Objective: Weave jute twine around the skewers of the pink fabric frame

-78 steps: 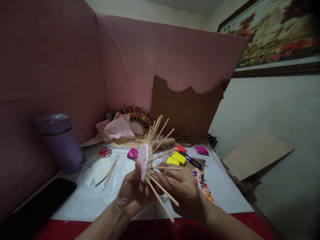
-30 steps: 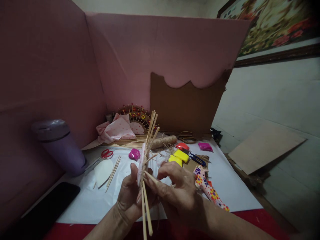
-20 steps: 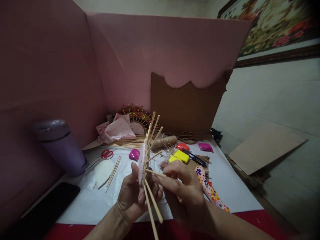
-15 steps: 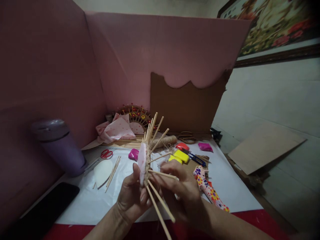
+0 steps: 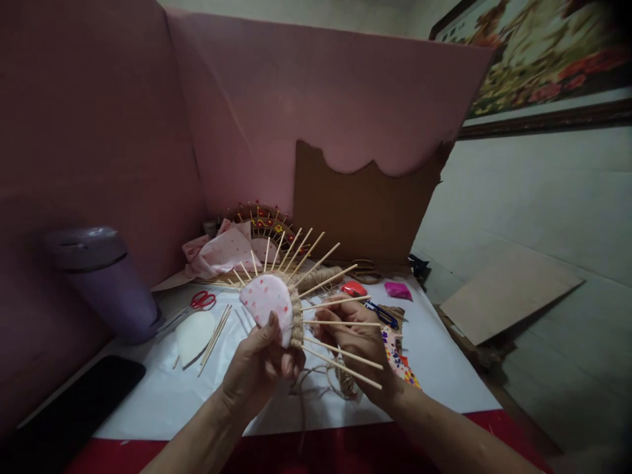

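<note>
My left hand (image 5: 259,372) pinches a half-round pad covered in pink dotted cloth (image 5: 269,304), thumb on its face. Thin wooden skewers (image 5: 328,280) fan out from its curved edge, which is wrapped in jute twine (image 5: 297,322). My right hand (image 5: 353,336) sits behind the skewers on the right, fingers curled among them and closed on the twine; loose twine (image 5: 316,382) hangs below the two hands.
White paper (image 5: 434,368) covers the table. On it lie red scissors (image 5: 202,301), a white half-round piece (image 5: 193,334), loose skewers (image 5: 214,336), clay packets (image 5: 397,289), a purple tumbler (image 5: 101,280), a black phone (image 5: 74,408), and a finished fan (image 5: 257,220) by the pink partition.
The pad has turned from edge-on to face me, so its pink face and the full fan of skewers show. My right hand has moved behind the skewers.
</note>
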`<state>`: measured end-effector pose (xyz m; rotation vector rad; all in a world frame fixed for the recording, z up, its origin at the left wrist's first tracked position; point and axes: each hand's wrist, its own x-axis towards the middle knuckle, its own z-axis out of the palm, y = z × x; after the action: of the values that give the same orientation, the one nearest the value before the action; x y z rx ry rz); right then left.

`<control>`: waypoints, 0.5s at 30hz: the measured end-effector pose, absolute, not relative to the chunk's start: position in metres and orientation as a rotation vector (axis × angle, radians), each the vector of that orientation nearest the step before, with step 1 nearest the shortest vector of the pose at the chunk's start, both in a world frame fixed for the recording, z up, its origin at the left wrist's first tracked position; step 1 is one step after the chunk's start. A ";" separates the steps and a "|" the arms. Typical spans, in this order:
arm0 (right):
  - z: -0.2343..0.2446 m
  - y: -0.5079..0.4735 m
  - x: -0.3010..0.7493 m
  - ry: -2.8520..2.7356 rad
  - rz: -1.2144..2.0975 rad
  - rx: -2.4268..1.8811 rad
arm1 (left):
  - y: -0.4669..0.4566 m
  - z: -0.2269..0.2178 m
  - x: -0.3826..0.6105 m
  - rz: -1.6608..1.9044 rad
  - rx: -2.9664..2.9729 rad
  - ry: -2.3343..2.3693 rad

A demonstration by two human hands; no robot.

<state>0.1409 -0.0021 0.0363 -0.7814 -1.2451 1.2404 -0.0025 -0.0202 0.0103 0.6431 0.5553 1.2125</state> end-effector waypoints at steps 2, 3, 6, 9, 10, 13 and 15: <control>0.031 0.003 0.141 -1.233 1.241 -0.824 | -0.019 0.013 -0.002 1.244 0.647 0.590; 0.027 0.006 0.141 -1.205 1.240 -0.830 | -0.018 0.014 -0.002 1.258 0.654 0.608; 0.017 0.020 0.146 -1.095 1.246 -0.809 | -0.017 0.016 -0.002 1.279 0.696 0.676; 0.019 0.034 0.158 -1.028 1.133 -0.803 | -0.015 0.013 -0.004 1.297 0.737 0.746; 0.023 0.038 0.164 -1.002 1.059 -0.789 | -0.014 0.012 -0.005 1.310 0.749 0.766; 0.042 0.040 0.181 -0.966 0.804 -0.705 | -0.010 0.009 -0.006 1.364 0.808 0.838; 0.055 0.031 0.186 -1.056 0.634 -0.701 | -0.008 0.008 -0.006 1.410 0.847 0.910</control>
<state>0.1865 0.0312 0.0545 -0.7008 -1.0561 0.6345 -0.0056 -0.0082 0.0084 0.8468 0.9098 1.4102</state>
